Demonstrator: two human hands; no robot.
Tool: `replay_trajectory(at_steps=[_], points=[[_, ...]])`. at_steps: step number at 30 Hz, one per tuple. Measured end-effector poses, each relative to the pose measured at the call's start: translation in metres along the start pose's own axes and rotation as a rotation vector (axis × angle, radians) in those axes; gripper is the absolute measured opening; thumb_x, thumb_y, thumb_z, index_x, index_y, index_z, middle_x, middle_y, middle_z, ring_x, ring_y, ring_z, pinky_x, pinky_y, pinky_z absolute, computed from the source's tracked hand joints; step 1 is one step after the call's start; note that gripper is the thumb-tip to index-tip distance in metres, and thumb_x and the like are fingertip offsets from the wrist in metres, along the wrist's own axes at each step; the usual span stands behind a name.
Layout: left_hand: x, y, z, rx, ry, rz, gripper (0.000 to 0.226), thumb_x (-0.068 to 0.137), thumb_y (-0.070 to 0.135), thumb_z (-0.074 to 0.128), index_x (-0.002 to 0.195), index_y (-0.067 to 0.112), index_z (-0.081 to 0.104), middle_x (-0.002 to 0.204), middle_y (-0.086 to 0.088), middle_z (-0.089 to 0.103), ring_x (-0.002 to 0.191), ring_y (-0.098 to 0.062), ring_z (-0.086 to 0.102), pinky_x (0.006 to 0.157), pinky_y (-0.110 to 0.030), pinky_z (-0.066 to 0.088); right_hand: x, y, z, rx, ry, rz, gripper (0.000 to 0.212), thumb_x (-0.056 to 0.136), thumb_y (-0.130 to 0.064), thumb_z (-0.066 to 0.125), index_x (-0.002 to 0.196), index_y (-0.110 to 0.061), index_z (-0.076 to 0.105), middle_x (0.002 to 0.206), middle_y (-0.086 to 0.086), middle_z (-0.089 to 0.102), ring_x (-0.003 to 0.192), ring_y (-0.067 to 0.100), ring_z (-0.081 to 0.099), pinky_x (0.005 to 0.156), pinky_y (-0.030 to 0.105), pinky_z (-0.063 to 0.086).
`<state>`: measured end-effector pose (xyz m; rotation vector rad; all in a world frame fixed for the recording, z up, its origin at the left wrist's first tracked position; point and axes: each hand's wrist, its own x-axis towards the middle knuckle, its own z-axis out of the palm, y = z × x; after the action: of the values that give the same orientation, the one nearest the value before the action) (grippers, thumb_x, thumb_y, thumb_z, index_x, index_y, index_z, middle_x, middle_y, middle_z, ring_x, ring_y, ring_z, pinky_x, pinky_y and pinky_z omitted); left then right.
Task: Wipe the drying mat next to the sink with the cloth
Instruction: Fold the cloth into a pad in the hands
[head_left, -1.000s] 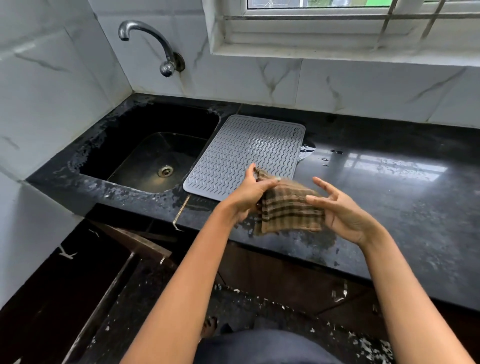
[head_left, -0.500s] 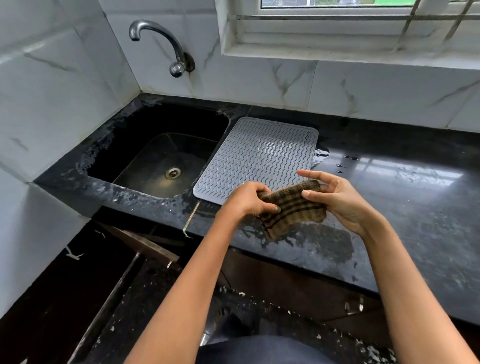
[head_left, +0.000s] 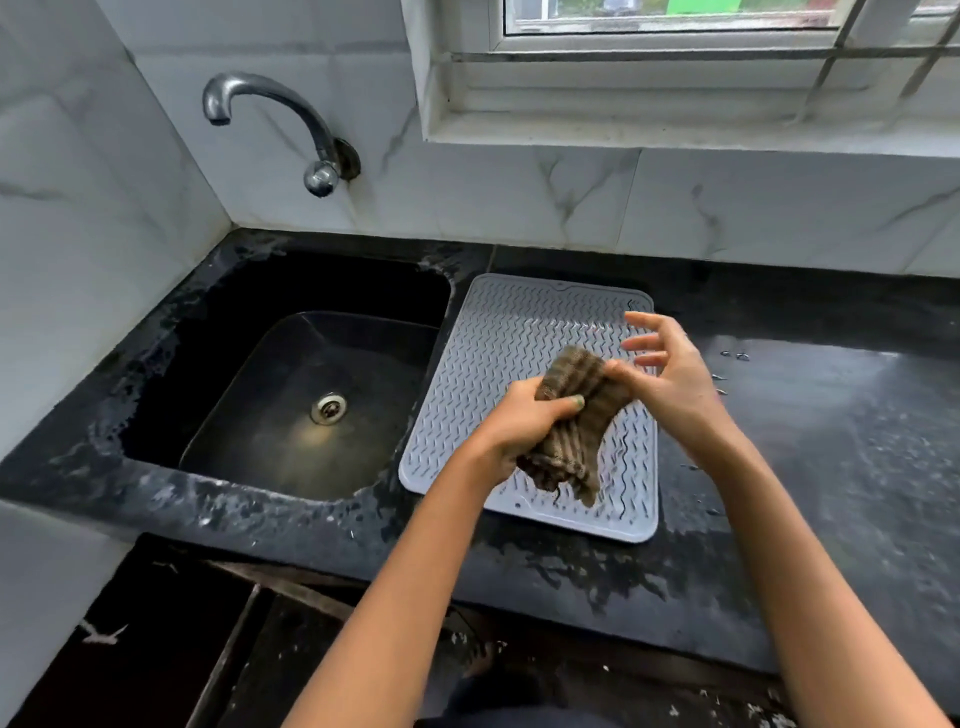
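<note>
A grey ribbed drying mat (head_left: 498, 358) lies flat on the black counter, just right of the sink (head_left: 306, 405). A brown striped cloth (head_left: 574, 415) is bunched up in the air above the mat's middle. My left hand (head_left: 519, 426) is closed around the cloth's lower part. My right hand (head_left: 667, 374) pinches the cloth's upper right edge with thumb and forefinger, its other fingers spread. The cloth's loose end hangs down near the mat's front; I cannot tell whether it touches the mat.
A metal tap (head_left: 291, 124) juts from the marble wall over the sink. The black countertop (head_left: 831, 441) runs to the right, wet and glossy with drops near the mat. A window sill (head_left: 675, 124) sits above. Below the counter's front edge is dark open space.
Both hands have carried the cloth from over the counter's front edge up over the mat. The cloth is now bunched tighter, and the view has moved closer.
</note>
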<state>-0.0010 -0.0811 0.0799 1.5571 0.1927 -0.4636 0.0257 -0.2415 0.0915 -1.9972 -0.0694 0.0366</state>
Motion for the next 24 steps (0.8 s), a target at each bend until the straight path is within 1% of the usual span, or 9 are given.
replay_trajectory(at_steps=[2,6,9,13,15,17,18,21,24], points=[[0.011,0.002,-0.006,-0.153,0.039,-0.048,0.02,0.1,0.024,0.047,0.103,0.01,0.061,0.098,-0.01,0.069,0.08,-0.016,0.068,0.069,-0.025,0.058,0.004,-0.001,0.011,-0.031,0.065,-0.039,0.037,0.089,-0.02,0.062,0.124,-0.022,0.051,0.112,0.001,0.058,0.104,0.017,0.057,0.092,0.039,0.051],[0.025,0.012,-0.001,-0.291,-0.042,-0.102,0.073,0.095,0.064,0.022,0.111,0.008,0.065,0.107,-0.015,0.071,0.097,-0.025,0.069,0.082,-0.038,0.057,-0.005,0.002,0.041,0.115,-0.252,0.033,0.036,0.094,-0.041,0.049,0.128,-0.029,0.05,0.114,-0.014,0.057,0.106,-0.001,0.058,0.092,0.023,0.05],[0.034,0.012,0.006,-0.238,-0.166,-0.152,0.084,0.089,0.074,0.014,0.104,0.009,0.065,0.105,-0.015,0.069,0.093,-0.019,0.065,0.078,-0.031,0.053,-0.009,0.016,0.055,0.32,-0.21,0.207,0.045,0.085,-0.054,0.054,0.125,-0.037,0.044,0.125,-0.005,0.059,0.11,0.008,0.061,0.093,0.031,0.05],[0.053,0.005,0.003,-0.093,-0.287,-0.247,0.1,0.082,0.08,0.005,0.145,0.008,0.037,0.144,-0.019,0.047,0.131,-0.028,0.048,0.11,-0.046,0.038,0.006,0.039,0.046,0.509,-0.193,0.371,0.048,0.089,-0.022,0.062,0.134,-0.026,0.045,0.122,0.004,0.065,0.109,0.019,0.065,0.095,0.039,0.051],[0.064,0.005,0.005,-0.015,-0.285,-0.264,0.096,0.082,0.08,0.004,0.144,0.014,0.039,0.143,-0.013,0.05,0.126,-0.023,0.053,0.102,-0.041,0.045,0.015,0.048,0.041,0.544,-0.204,0.426,0.049,0.087,-0.001,0.056,0.131,-0.021,0.05,0.119,0.012,0.065,0.106,0.025,0.064,0.096,0.043,0.048],[0.079,0.004,0.007,0.105,-0.192,-0.233,0.073,0.088,0.074,0.011,0.127,0.028,0.052,0.117,-0.006,0.067,0.097,-0.014,0.066,0.074,-0.028,0.048,0.026,0.056,0.034,0.59,-0.18,0.48,0.053,0.081,0.013,0.046,0.125,-0.015,0.055,0.113,0.018,0.065,0.097,0.026,0.063,0.09,0.042,0.048],[0.089,0.002,0.008,0.185,-0.112,-0.203,0.069,0.091,0.07,0.019,0.123,0.024,0.059,0.107,-0.004,0.071,0.087,-0.013,0.068,0.069,-0.027,0.047,0.03,0.06,0.029,0.615,-0.158,0.506,0.053,0.079,0.016,0.042,0.121,-0.013,0.058,0.111,0.019,0.065,0.093,0.027,0.063,0.087,0.042,0.049],[0.134,-0.011,0.004,0.546,0.21,-0.031,0.04,0.094,0.053,0.041,0.104,0.024,0.067,0.096,0.003,0.074,0.078,-0.011,0.063,0.091,-0.035,0.049,0.045,0.069,0.012,0.731,-0.069,0.546,0.052,0.076,0.019,0.037,0.111,-0.009,0.063,0.113,0.023,0.065,0.09,0.032,0.063,0.086,0.043,0.045],[0.196,-0.011,0.001,0.986,0.276,0.206,0.045,0.095,0.043,0.044,0.136,0.024,0.048,0.141,-0.003,0.052,0.129,-0.02,0.045,0.116,-0.041,0.018,0.078,0.07,-0.006,0.741,0.012,0.48,0.061,0.075,0.021,0.034,0.118,-0.012,0.061,0.107,0.015,0.071,0.09,0.025,0.07,0.072,0.035,0.056]])
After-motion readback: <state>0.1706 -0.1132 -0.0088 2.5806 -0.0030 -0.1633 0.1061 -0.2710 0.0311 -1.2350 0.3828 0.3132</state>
